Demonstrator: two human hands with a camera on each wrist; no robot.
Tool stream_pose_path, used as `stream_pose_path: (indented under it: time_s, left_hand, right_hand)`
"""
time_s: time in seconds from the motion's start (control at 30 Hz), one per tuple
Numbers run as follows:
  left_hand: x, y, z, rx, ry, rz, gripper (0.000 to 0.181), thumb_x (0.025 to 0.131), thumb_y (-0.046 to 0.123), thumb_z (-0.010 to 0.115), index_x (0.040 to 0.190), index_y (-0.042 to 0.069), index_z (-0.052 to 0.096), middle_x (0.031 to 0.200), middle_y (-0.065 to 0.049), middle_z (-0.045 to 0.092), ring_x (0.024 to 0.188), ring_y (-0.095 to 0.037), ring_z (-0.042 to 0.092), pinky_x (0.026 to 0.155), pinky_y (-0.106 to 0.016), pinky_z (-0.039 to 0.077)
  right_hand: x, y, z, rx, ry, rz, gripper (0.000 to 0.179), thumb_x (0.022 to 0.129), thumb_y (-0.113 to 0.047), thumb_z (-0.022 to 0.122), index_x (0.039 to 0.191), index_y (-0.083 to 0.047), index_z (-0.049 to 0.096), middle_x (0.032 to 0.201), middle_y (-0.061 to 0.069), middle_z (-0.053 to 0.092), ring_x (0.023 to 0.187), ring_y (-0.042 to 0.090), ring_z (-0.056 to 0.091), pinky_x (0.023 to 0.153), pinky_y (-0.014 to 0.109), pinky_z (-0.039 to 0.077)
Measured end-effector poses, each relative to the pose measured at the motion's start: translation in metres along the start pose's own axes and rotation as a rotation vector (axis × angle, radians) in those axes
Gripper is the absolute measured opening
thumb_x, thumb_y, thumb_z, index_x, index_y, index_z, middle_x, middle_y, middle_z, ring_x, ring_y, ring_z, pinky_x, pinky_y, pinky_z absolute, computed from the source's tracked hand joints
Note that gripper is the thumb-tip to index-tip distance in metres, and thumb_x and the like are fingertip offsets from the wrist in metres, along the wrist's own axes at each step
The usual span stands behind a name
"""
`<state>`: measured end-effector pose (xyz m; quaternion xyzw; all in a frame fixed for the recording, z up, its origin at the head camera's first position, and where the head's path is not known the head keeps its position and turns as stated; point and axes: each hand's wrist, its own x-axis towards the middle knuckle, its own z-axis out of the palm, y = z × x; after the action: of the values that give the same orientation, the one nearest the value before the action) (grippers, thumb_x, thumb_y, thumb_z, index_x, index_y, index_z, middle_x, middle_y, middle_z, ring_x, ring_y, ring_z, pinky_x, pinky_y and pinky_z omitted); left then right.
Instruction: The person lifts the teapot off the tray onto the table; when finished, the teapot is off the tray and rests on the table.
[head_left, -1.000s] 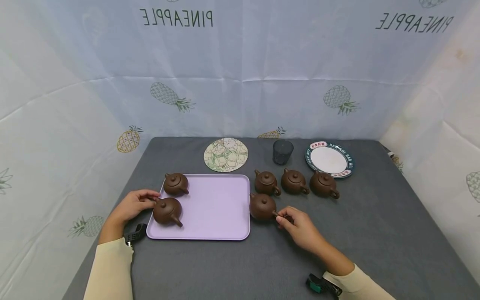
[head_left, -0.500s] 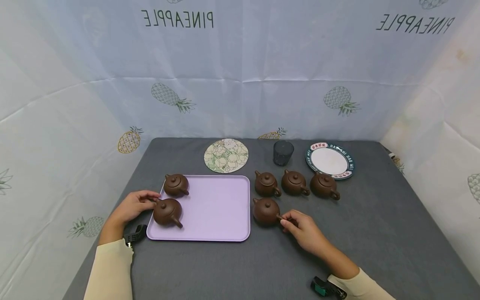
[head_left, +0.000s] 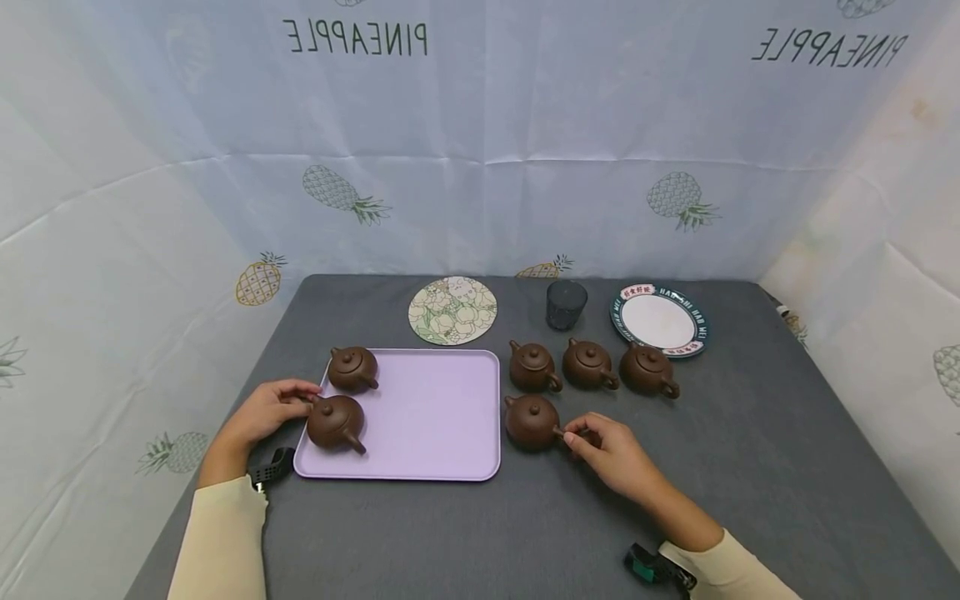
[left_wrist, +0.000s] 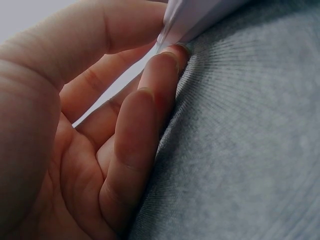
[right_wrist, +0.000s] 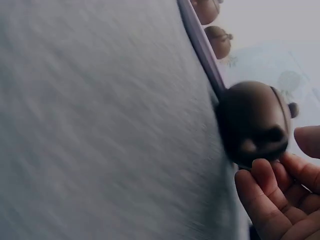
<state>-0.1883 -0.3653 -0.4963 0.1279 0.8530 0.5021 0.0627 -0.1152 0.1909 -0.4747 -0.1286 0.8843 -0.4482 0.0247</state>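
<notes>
Head view first: a lilac tray (head_left: 435, 414) sits on a grey table (head_left: 480, 537), so I'll use the tray for directions. Just off its right edge there's a brown teapot (head_left: 532, 422), spout toward the tray and handle pointing away from it. The right hand (head_left: 611, 454) is at that handle, fingers bent and relaxed. On the right wrist cam the thumb (right_wrist: 307, 140) stands apart from the other fingers, which are right up by the handle; that pot's kinda blurry, so I can't tell how much they actually touch.

Left hand (head_left: 270, 412) is at the tray's left edge, and on the left wrist cam it's got the rim pinched lightly between thumb and bent fingers. Right next to it, inside the tray's left side, is a second teapot (head_left: 335, 422) with its spout by the thumb. Another pot (head_left: 352, 369) sits behind that one at the tray's back left corner.

Three more teapots (head_left: 589, 364) line up to the right of the tray's back right corner. Past the tray's back edge you've got a round floral mat (head_left: 452, 311), then a dark cup (head_left: 566, 304) farther right, and a round plate (head_left: 658, 320) beyond that.
</notes>
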Motion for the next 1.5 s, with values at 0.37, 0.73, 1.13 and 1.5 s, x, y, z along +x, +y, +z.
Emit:
stream_pose_path:
  time_s: [0.37,0.73,1.13,1.5]
  left_hand:
    - [0.001,0.004,-0.001,-0.002,0.008,0.004,0.030,0.084,-0.007,0.065,0.113,-0.015,0.061,0.093,0.004,0.068,0.081,-0.004,0.063,0.072,-0.017,0.048]
    - [-0.001,0.004,0.000,0.011,0.003,-0.012,0.030,0.084,-0.005,0.067,0.113,-0.013,0.063,0.093,0.001,0.070,0.082,-0.003,0.063,0.072,-0.017,0.048]
    - [-0.002,0.002,-0.001,0.024,0.006,-0.014,0.030,0.083,-0.006,0.066,0.112,-0.012,0.063,0.094,-0.001,0.070,0.082,-0.002,0.063,0.072,-0.017,0.047]
    - [0.002,0.002,-0.001,-0.005,0.003,-0.016,0.031,0.083,-0.007,0.066,0.113,-0.013,0.063,0.092,-0.002,0.070,0.080,-0.005,0.063,0.071,-0.018,0.048]
  right_hand:
    - [0.036,-0.044,-0.023,-0.078,0.046,-0.127,0.016,0.095,-0.020,0.066,0.107,-0.011,0.066,0.093,-0.005,0.063,0.081,0.011,0.059,0.070,0.035,0.050]
    - [0.078,-0.102,0.058,0.041,-0.112,-0.270,0.013,0.094,-0.022,0.064,0.105,-0.014,0.066,0.091,-0.009,0.063,0.081,0.006,0.060,0.067,0.027,0.051]
    - [0.130,-0.121,0.137,0.120,-0.181,-0.133,0.012,0.094,-0.023,0.064,0.099,-0.013,0.065,0.082,-0.009,0.062,0.065,0.003,0.060,0.055,0.023,0.047]
    - [0.155,-0.132,0.179,0.142,-0.195,-0.068,0.014,0.094,-0.028,0.065,0.094,-0.014,0.064,0.078,-0.011,0.061,0.062,0.002,0.060,0.058,0.021,0.046]
